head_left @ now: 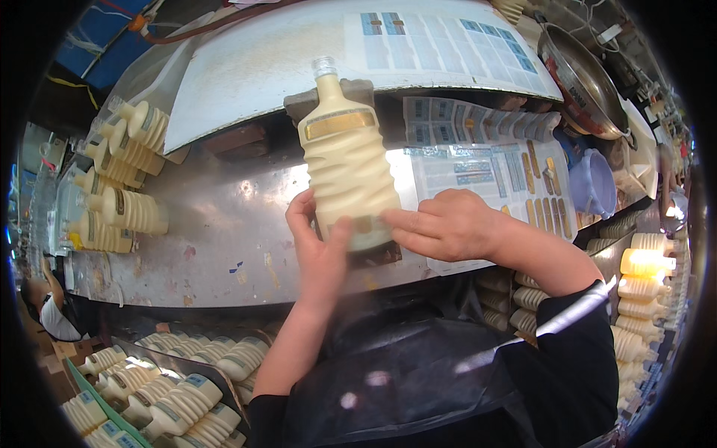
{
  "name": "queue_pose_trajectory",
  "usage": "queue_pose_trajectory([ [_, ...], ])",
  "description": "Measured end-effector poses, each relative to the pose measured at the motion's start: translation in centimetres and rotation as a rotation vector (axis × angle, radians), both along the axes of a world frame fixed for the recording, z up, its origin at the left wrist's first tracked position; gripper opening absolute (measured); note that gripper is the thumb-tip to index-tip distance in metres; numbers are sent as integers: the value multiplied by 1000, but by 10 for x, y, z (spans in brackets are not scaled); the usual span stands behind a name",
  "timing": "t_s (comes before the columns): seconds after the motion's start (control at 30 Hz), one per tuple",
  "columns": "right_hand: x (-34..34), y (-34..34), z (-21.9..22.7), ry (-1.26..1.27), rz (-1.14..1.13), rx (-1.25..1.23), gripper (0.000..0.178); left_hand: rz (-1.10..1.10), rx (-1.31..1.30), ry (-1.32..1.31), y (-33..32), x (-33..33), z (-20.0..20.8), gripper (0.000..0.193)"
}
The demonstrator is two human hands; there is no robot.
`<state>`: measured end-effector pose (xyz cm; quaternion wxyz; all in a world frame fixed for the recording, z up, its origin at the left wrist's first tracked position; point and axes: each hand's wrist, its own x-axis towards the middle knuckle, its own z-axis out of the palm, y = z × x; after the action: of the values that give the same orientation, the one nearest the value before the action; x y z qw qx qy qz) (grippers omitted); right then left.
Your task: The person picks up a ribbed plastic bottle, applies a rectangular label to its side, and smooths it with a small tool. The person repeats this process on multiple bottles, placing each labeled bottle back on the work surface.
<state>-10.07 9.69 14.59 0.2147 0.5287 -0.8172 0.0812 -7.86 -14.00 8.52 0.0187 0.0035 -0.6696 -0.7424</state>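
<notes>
A ridged cream bottle (351, 172) with a clear neck and a gold band lies tilted on a grey rest (364, 91), its neck pointing away from me. My left hand (317, 235) is closed around the left side of its lower end, with the thumb on the front. From the right, my right hand (448, 224) presses its index fingertip on the bottle beside a small gold label (364, 222) near the base. Its other fingers are curled together against the bottle's lower edge. The left thumb touches the label's other side.
Label sheets (478, 168) with gold and blue strips lie right of the bottle. A raised white board (261, 60) bears more labels. A purple bucket (592, 183) and a metal pan (582, 78) stand at right. Similar bottles (134, 209) stand at left; several fill crates (179, 403) below.
</notes>
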Motion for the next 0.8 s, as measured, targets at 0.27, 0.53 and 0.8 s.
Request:
queue_pose_trajectory([
  [0.27,13,14,-36,-336,-205,-237,26,11,-96,105,0,2,-9,61],
  [0.53,20,-40,-25,-1420,-716,-801,51,-24,12,163,-1,3,-22,59],
  [0.8,17,-41,-39,-1427,-670,-886,48,-16,3,136,5,3,-13,66],
])
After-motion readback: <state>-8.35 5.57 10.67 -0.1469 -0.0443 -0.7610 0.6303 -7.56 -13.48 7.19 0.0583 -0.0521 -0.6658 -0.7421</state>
